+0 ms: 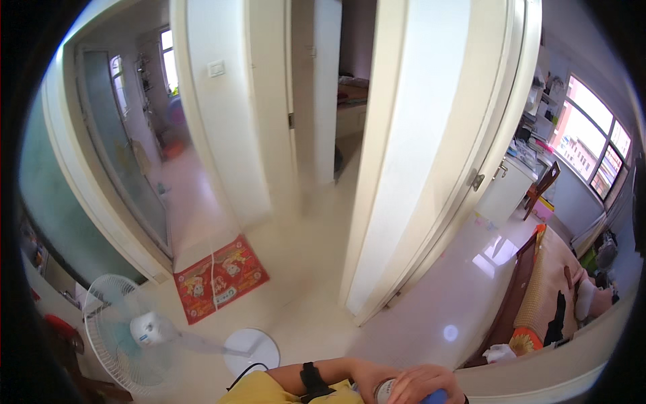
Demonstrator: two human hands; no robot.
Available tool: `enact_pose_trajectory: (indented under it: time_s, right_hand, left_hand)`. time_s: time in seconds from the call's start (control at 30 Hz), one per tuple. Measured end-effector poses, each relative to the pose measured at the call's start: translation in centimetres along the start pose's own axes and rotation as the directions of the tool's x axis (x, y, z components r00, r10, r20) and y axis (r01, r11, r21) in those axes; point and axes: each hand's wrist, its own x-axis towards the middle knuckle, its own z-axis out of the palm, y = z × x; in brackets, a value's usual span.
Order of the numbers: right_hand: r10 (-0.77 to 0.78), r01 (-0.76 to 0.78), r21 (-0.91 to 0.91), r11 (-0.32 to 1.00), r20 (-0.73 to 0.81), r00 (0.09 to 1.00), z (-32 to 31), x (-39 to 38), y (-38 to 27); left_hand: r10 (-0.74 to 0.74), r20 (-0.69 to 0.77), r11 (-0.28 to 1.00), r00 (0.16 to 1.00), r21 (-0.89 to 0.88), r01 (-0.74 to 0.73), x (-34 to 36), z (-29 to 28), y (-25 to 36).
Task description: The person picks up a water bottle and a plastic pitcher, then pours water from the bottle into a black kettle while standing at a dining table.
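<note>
At the lower edge my hands meet around a small container, cut off by the frame, with a white, printed, rounded part and a blue part. My left hand [369,382] is wrapped about the white part [385,391], its forearm crossing from the left with a black strap on it. My right hand [422,381] is curled over the container from the other side, with the blue part [436,396] showing beneath its fingers. The container's exact kind is hidden by the fingers.
A white standing fan [149,330] with a round base [251,351] stands at the left. Beyond it lies a red mat [221,279] crossed by a pale cord. Door frames [377,175] rise ahead. Right, a room holds a bed [538,289], a wooden chair [544,188] and a white cabinet [505,188].
</note>
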Motion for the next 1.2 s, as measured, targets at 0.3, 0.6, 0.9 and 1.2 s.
enact_pose_trajectory:
  time_s: [0.3, 0.6, 0.9, 1.2]
  right_hand:
    - [-0.031, -0.102, -0.245, 0.964, -0.484, 0.874, -18.3, -4.8, -5.5]
    - [0.063, -0.192, -0.317, 0.929, -0.375, 0.925, -42.9, -10.1, -16.2]
    - [0.203, -0.316, -0.268, 0.91, -0.379, 0.903, -64.6, -13.3, -16.8]
    - [0.292, -0.338, -0.437, 0.834, -0.172, 0.941, -87.3, -9.5, -19.7]
  left_hand:
    - [-0.211, -0.039, 0.94, 0.977, -0.281, 0.192, 13.4, -12.2, -10.8]
    - [-0.424, 0.154, 0.79, 0.892, -0.419, 0.448, 33.6, -22.7, -21.6]
    - [-0.558, -0.038, 0.8, 0.829, -0.289, 0.525, 46.9, -34.6, -28.4]
    - [-0.354, -0.262, 0.916, 0.898, 0.096, 0.389, 57.6, -53.1, -36.5]
